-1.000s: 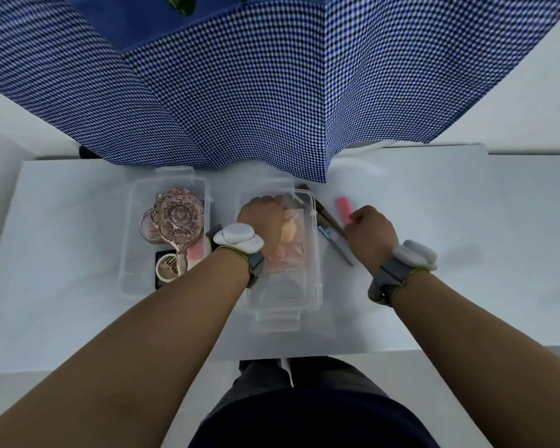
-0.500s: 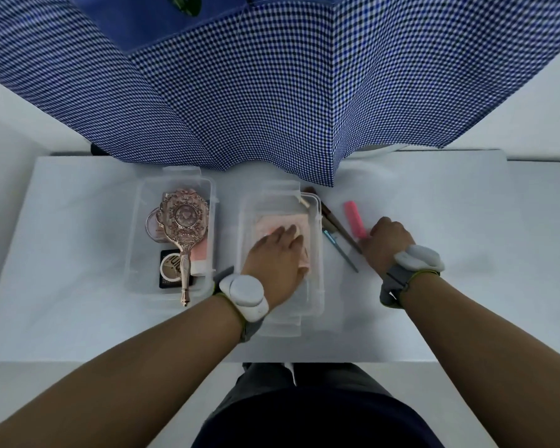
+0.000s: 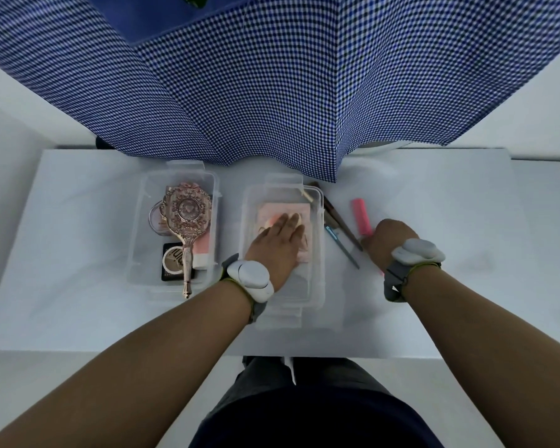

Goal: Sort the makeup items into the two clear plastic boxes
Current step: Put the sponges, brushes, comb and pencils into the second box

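Observation:
Two clear plastic boxes stand side by side on the white table. The left box (image 3: 136, 240) holds an ornate rose-gold hand mirror (image 3: 185, 218), a black compact (image 3: 171, 260) and a pink tube (image 3: 203, 250). Inside the right box (image 3: 319, 253) my left hand (image 3: 280, 242) lies flat, fingers spread, on pink packets (image 3: 299, 210) and an orange sponge. My right hand (image 3: 390, 240) is curled on the table right of that box, at the near end of a pink stick (image 3: 360, 215). A brown brush (image 3: 338, 221) and a blue pencil (image 3: 341, 248) lie between box and hand.
A blue checked cloth (image 3: 272, 85) hangs over the table's far edge, reaching down to the boxes' back rims. The white table (image 3: 78, 302) ends close to my body. Grey wristbands with white pods sit on both wrists.
My left hand drew back toward me inside the right box and flattened out on the pink packets. My right hand slid nearer along the pink stick.

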Demonstrator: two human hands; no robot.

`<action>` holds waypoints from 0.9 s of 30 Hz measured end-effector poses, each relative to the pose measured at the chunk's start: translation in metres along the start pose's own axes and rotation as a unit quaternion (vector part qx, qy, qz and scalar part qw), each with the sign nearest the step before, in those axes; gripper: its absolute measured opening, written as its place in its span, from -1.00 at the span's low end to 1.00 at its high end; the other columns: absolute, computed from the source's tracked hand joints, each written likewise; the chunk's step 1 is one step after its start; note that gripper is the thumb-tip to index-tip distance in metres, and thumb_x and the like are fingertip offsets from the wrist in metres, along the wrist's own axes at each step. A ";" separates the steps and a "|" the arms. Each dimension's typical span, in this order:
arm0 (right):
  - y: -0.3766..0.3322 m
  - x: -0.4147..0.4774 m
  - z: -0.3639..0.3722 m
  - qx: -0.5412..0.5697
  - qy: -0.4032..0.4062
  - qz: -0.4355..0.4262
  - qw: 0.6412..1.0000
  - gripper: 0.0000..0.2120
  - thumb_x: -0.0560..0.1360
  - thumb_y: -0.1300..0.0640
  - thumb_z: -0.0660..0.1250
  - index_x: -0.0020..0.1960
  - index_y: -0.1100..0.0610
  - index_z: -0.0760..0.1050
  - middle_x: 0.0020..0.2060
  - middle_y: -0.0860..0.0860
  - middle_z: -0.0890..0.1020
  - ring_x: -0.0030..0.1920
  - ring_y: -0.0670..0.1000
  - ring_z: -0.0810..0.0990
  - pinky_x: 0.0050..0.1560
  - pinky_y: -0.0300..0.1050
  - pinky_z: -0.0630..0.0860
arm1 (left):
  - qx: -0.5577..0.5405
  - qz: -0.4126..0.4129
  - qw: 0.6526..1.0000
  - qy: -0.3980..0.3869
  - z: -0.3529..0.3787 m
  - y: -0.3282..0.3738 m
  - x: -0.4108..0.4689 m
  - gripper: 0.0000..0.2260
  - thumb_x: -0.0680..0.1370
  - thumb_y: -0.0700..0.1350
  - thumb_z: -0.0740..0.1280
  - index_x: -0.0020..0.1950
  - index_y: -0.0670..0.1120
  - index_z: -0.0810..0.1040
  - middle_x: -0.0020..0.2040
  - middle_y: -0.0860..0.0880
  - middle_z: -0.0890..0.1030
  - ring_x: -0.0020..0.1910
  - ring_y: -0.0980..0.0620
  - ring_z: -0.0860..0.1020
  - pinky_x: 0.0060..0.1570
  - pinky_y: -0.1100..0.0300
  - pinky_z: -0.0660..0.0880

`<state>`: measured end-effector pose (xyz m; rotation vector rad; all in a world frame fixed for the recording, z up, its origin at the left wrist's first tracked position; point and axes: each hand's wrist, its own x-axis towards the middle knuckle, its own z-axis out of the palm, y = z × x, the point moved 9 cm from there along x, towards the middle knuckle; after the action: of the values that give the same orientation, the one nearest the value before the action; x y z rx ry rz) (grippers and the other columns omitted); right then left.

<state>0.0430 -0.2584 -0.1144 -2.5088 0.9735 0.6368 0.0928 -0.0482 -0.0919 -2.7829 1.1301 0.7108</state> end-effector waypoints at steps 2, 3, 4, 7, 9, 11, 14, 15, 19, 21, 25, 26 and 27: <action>0.001 -0.003 -0.002 0.014 -0.005 0.008 1.000 -0.62 0.44 -0.03 0.30 -0.49 0.09 0.36 -0.59 -0.01 0.44 -0.57 -0.04 0.40 -0.53 -0.34 0.15 | -0.016 -0.001 1.000 0.009 -0.002 -0.001 -0.004 -0.40 0.60 -0.01 0.23 0.58 -0.11 0.08 0.62 -0.06 0.01 0.61 -0.04 0.00 0.53 0.03 0.14; 0.001 -0.005 -0.003 0.017 -0.007 0.012 1.000 -0.62 0.45 -0.02 0.29 -0.47 0.10 0.36 -0.57 0.00 0.45 -0.56 -0.03 0.41 -0.53 -0.33 0.17 | -0.025 -0.001 1.000 0.014 -0.004 -0.002 -0.007 -0.41 0.61 0.00 0.23 0.58 -0.11 0.11 0.62 -0.06 0.04 0.60 -0.04 0.01 0.53 0.03 0.15; 0.000 -0.008 -0.004 0.022 -0.011 0.016 1.000 -0.64 0.46 0.00 0.30 -0.45 0.11 0.35 -0.52 0.03 0.48 -0.54 -0.02 0.41 -0.51 -0.31 0.19 | -0.034 -0.002 0.999 0.023 -0.007 -0.002 -0.011 -0.43 0.61 0.01 0.22 0.57 -0.11 0.13 0.61 -0.06 0.07 0.60 -0.03 0.04 0.53 0.04 0.16; -0.007 -0.016 -0.011 0.048 -0.018 0.044 0.998 -0.67 0.48 0.13 0.29 -0.42 0.12 0.28 -0.32 0.12 0.50 -0.34 0.11 0.45 -0.35 -0.21 0.33 | -0.059 -0.015 0.996 0.070 -0.019 -0.005 -0.019 -0.52 0.62 -0.01 0.17 0.53 -0.09 0.23 0.56 -0.06 0.22 0.55 -0.03 0.17 0.48 0.09 0.25; -0.015 -0.023 -0.017 0.066 -0.019 0.049 0.996 -0.68 0.51 0.16 0.27 -0.40 0.17 0.32 -0.30 0.12 0.48 -0.22 0.12 0.45 -0.35 -0.19 0.32 | -0.091 -0.029 0.991 0.098 -0.026 -0.007 -0.023 -0.56 0.63 -0.01 0.15 0.50 -0.09 0.29 0.50 -0.05 0.32 0.49 -0.03 0.27 0.44 0.13 0.29; -0.027 -0.031 -0.025 0.095 -0.014 0.034 0.995 -0.77 0.52 0.17 0.24 -0.27 0.26 0.42 -0.24 0.15 0.48 -0.18 0.09 0.45 -0.27 -0.17 0.34 | -0.134 -0.047 0.982 0.126 -0.033 -0.009 -0.027 -0.60 0.63 -0.02 0.14 0.45 -0.09 0.36 0.42 -0.06 0.43 0.40 -0.03 0.37 0.40 0.17 0.31; -0.048 -0.048 -0.038 0.174 -0.013 -0.006 0.985 -0.74 0.52 0.16 0.25 -0.09 0.38 0.56 -0.20 0.22 0.54 -0.19 0.12 0.47 -0.17 -0.11 0.37 | -0.179 -0.071 0.968 0.163 -0.043 -0.010 -0.034 -0.64 0.62 -0.03 0.16 0.39 -0.09 0.44 0.33 -0.08 0.53 0.30 -0.06 0.46 0.31 0.16 0.34; -0.055 -0.053 -0.039 0.203 -0.023 -0.018 0.979 -0.70 0.51 0.16 0.28 -0.07 0.42 0.58 -0.19 0.26 0.57 -0.19 0.15 0.49 -0.15 -0.07 0.43 | -0.181 -0.069 0.968 0.163 -0.044 -0.009 -0.036 -0.64 0.62 -0.03 0.16 0.39 -0.08 0.45 0.32 -0.07 0.54 0.29 -0.06 0.46 0.30 0.15 0.36; -0.082 -0.076 -0.034 0.310 -0.068 -0.034 0.948 -0.74 0.48 0.23 0.32 -0.02 0.45 0.59 -0.20 0.29 0.65 -0.16 0.22 0.62 -0.03 0.08 0.64 | -0.177 -0.060 0.971 0.148 -0.042 -0.008 -0.046 -0.66 0.63 -0.03 0.13 0.36 -0.07 0.47 0.27 -0.07 0.58 0.25 -0.07 0.51 0.25 0.13 0.41; -0.092 -0.084 -0.022 0.335 -0.102 -0.021 0.937 -0.75 0.48 0.27 0.31 0.06 0.43 0.56 -0.24 0.18 0.62 -0.26 0.10 0.60 -0.22 -0.11 0.60 | -0.243 -0.091 0.955 0.145 -0.042 -0.013 -0.050 -0.68 0.65 -0.04 0.11 0.26 -0.12 0.55 0.14 -0.11 0.65 0.13 -0.10 0.58 0.18 0.11 0.48; -0.105 -0.091 -0.004 0.328 -0.109 -0.033 0.938 -0.72 0.47 0.26 0.31 0.13 0.38 0.54 -0.10 0.23 0.65 -0.10 0.19 0.64 0.08 0.08 0.62 | -0.615 -0.178 0.766 0.052 -0.021 -0.015 -0.053 -0.70 0.65 -0.07 0.15 0.16 -0.21 0.60 -0.03 -0.11 0.70 -0.14 -0.04 0.66 -0.03 0.08 0.61; -0.107 -0.092 -0.002 0.319 -0.102 -0.038 0.942 -0.72 0.47 0.26 0.30 0.13 0.38 0.55 -0.03 0.28 0.65 -0.01 0.24 0.65 0.14 0.15 0.59 | -0.672 -0.185 0.717 0.018 -0.016 -0.010 -0.054 -0.72 0.65 -0.08 0.17 0.12 -0.20 0.61 -0.08 -0.08 0.70 -0.20 0.00 0.66 -0.11 0.14 0.61; -0.109 -0.091 0.001 0.314 -0.096 -0.039 0.944 -0.72 0.47 0.26 0.29 0.13 0.38 0.55 0.03 0.31 0.65 0.06 0.27 0.64 0.16 0.19 0.57 | -0.699 -0.185 0.691 -0.011 -0.013 -0.005 -0.055 -0.76 0.63 -0.09 0.20 0.04 -0.16 0.63 -0.14 -0.03 0.71 -0.24 0.02 0.66 -0.18 0.19 0.62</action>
<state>0.0589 -0.1343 -0.0470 -1.8740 0.8333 0.4427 0.0672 -0.0114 -0.0572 -3.7174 -0.3940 2.2084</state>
